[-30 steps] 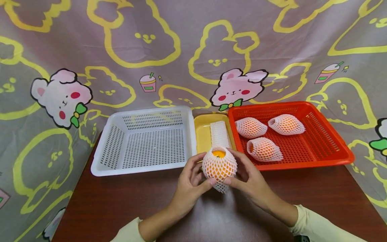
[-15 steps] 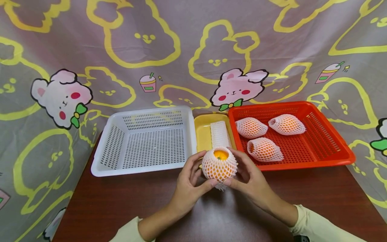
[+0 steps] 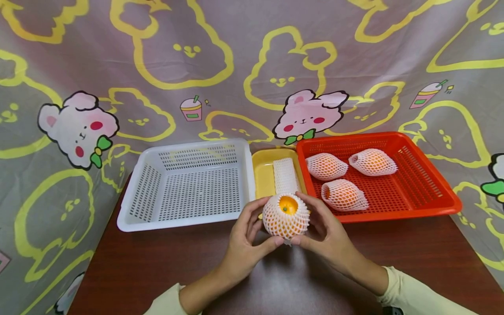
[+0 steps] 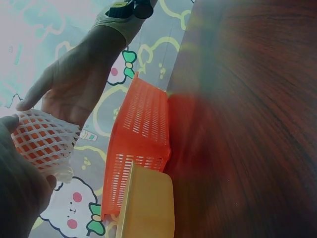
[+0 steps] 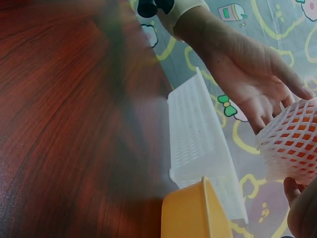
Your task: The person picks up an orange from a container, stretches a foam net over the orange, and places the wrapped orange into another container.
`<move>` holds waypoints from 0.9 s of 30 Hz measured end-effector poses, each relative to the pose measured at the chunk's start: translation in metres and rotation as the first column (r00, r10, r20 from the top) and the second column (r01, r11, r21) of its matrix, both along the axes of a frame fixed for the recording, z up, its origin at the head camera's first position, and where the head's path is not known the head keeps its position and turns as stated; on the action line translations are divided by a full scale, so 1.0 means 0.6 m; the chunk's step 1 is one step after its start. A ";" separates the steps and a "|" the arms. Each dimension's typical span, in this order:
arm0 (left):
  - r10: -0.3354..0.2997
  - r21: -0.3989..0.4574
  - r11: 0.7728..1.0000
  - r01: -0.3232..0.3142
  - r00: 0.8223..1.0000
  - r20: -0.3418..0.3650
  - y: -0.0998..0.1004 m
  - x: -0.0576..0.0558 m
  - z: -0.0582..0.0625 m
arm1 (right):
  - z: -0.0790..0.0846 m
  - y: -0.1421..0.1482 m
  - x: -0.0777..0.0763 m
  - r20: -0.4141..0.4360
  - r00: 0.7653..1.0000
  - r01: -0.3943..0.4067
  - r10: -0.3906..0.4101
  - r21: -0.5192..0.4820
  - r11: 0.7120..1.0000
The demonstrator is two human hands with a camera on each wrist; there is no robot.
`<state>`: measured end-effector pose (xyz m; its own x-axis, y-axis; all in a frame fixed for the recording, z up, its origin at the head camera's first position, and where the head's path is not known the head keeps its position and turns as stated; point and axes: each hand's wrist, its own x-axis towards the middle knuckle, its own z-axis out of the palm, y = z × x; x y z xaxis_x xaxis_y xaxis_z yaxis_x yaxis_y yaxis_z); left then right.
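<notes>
Between both hands, above the table, is an orange [image 3: 289,205] wrapped in a white foam net sleeve [image 3: 277,223]. Its top, with a small green stem spot, shows through the sleeve's round opening. My left hand [image 3: 246,243] holds it from the left, thumb at the near side and fingers curled behind. From the right, my right hand [image 3: 328,238] grips it the same way, the two thumbs close together. Both wrist views show the netted orange [image 4: 44,141] between the hands, its netting [image 5: 292,141] stretched into diamonds.
A white perforated basket [image 3: 185,223] stands at the left. In the middle, a yellow tray [image 3: 263,173] holds flat white foam net sleeves [image 3: 285,175]. Inside the red basket [image 3: 397,214] at the right lie three netted fruits [image 3: 342,194]. A patterned cloth [image 3: 236,57] hangs behind.
The orange has tipped toward me between the hands, so more of its top shows. The sleeve's loose lower end has mostly gone from sight. Both hands stay nearly in place.
</notes>
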<state>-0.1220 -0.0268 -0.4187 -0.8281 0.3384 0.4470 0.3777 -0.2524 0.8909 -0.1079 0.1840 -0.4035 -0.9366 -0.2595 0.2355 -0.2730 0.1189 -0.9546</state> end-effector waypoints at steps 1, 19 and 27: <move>0.001 0.000 1.000 -0.001 1.000 -0.002 0.000 0.000 0.000 | 0.000 0.000 0.000 0.002 1.000 0.000 0.000 0.000 1.000; -0.002 0.019 1.000 0.002 1.000 -0.019 0.002 -0.002 0.003 | 0.003 -0.001 0.000 0.002 1.000 -0.006 0.006 -0.008 1.000; -0.008 0.010 1.000 0.008 1.000 -0.028 0.002 -0.004 0.003 | 0.003 0.002 -0.003 -0.003 1.000 -0.006 0.006 0.024 1.000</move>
<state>-0.1246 -0.0257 -0.4169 -0.8126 0.3405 0.4731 0.3999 -0.2648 0.8775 -0.1096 0.1855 -0.4015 -0.9342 -0.2712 0.2320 -0.2768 0.1403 -0.9506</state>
